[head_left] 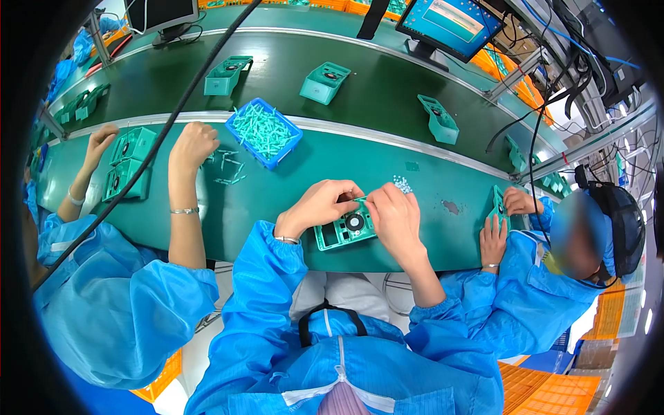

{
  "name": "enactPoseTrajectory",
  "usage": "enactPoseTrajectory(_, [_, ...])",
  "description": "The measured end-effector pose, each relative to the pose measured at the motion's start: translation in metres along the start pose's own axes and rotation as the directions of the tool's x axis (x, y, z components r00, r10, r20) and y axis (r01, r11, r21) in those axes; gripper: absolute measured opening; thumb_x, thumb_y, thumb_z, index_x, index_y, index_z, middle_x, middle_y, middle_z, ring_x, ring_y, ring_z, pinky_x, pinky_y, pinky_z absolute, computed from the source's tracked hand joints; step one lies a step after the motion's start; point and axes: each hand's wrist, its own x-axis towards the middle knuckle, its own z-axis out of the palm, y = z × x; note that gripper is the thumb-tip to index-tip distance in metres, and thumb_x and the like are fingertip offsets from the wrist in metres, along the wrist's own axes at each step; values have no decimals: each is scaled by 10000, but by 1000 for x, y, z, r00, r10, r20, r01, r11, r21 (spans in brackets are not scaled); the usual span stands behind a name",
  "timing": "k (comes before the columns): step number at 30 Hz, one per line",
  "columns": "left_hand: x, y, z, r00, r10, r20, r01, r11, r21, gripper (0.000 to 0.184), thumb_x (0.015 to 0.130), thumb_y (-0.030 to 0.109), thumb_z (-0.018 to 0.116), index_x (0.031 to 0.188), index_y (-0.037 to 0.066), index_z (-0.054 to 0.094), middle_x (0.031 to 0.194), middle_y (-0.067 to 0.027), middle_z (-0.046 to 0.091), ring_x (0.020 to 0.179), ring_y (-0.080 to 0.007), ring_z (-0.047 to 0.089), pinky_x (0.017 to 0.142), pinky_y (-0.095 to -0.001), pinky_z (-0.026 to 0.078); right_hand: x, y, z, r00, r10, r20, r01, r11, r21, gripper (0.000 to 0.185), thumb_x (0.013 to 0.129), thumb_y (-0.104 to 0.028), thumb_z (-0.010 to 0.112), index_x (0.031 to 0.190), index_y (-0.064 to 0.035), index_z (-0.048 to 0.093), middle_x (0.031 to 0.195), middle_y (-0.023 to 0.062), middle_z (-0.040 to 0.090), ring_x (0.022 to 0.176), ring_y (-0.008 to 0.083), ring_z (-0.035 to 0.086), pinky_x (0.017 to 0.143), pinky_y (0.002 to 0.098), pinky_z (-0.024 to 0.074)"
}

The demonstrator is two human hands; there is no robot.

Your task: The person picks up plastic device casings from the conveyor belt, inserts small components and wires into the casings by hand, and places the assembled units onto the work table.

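On the green work surface in front of me lies a green plastic housing [332,239] with a round black part, perhaps a speaker, set in it. My left hand [322,205] is closed at its upper edge, thumb and fingers gripping there. Over the upper right corner, my right hand [395,216] has its fingertips pinched together; whatever they hold is hidden. The fingertips of both hands are close to each other. Small white pieces [402,184] lie scattered just beyond my right hand, with a little green piece [413,167] behind them.
A blue bin [296,146] full of green strips stands ahead, with loose strips [232,168] to its left. Co-workers sit on both sides, the right one handling a green housing [498,203]. More housings [325,82] rest on the dark conveyor [277,72]. A black cable crosses at left.
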Motion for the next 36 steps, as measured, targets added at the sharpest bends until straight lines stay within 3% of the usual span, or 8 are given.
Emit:
enactPoseTrajectory(5, [1,-4,1,1000,-10,9,11,999,-36,242,920,47,765,1156,13,729,927,-82,755,853,-154,705,782,-324,563,4,1,0,1000,-22,18,23,999,-46,123,866,-139,758,882,-97,644,871,51,585,842,231,650,715,403,404])
enactPoseTrajectory(10, [3,-15,4,1000,10,-2,-10,996,-88,232,915,73,768,1138,18,736,913,-89,758,838,-175,712,770,-336,561,14,8,-3,977,-99,186,141,963,-227,134,775,-59,720,884,-95,651,869,57,604,828,227,670,716,406,410])
enactPoseTrajectory(17, [3,-16,1,1000,2,8,-1,995,-101,222,906,94,772,1122,44,758,897,-98,766,824,-189,725,760,-347,560,18,9,-5,968,-162,190,202,955,-217,155,746,-69,740,862,-99,642,859,53,605,814,227,674,696,407,417])
enactPoseTrajectory(22, [6,-24,2,999,19,29,-15,992,-127,245,899,87,784,1141,56,768,874,-72,756,784,-162,687,730,-339,538,21,18,-1,981,-95,171,110,991,-82,197,783,-178,821,862,-122,649,830,41,595,817,232,670,682,397,422])
enactPoseTrajectory(28, [7,-34,6,997,79,-1,-78,985,-155,257,898,93,793,1153,69,779,820,-42,728,727,-146,634,683,-339,505,27,20,-1,994,-76,77,69,993,94,198,790,-147,832,855,-109,648,845,35,655,771,278,675,702,436,446])
enactPoseTrajectory(30, [6,-30,6,996,88,-12,-88,982,-165,254,899,108,795,1150,76,784,800,-41,718,711,-146,628,674,-340,503,23,22,1,988,-12,152,-9,990,138,191,804,-133,827,859,-95,648,840,47,676,778,295,679,707,445,451])
enactPoseTrajectory(33, [2,-9,2,1000,-6,8,7,998,-63,239,894,164,784,1120,86,794,796,-72,720,694,-188,653,662,-357,515,21,22,0,972,59,228,-105,975,196,172,827,-108,816,870,-73,653,829,72,707,792,321,684,717,459,459])
enactPoseTrajectory(36, [1,-5,3,985,134,-111,-115,980,160,207,878,208,761,1045,97,814,803,-114,741,704,-262,697,649,-387,527,19,22,1,977,71,203,-121,961,248,154,842,-99,808,874,-65,662,823,82,717,784,332,683,714,463,461])
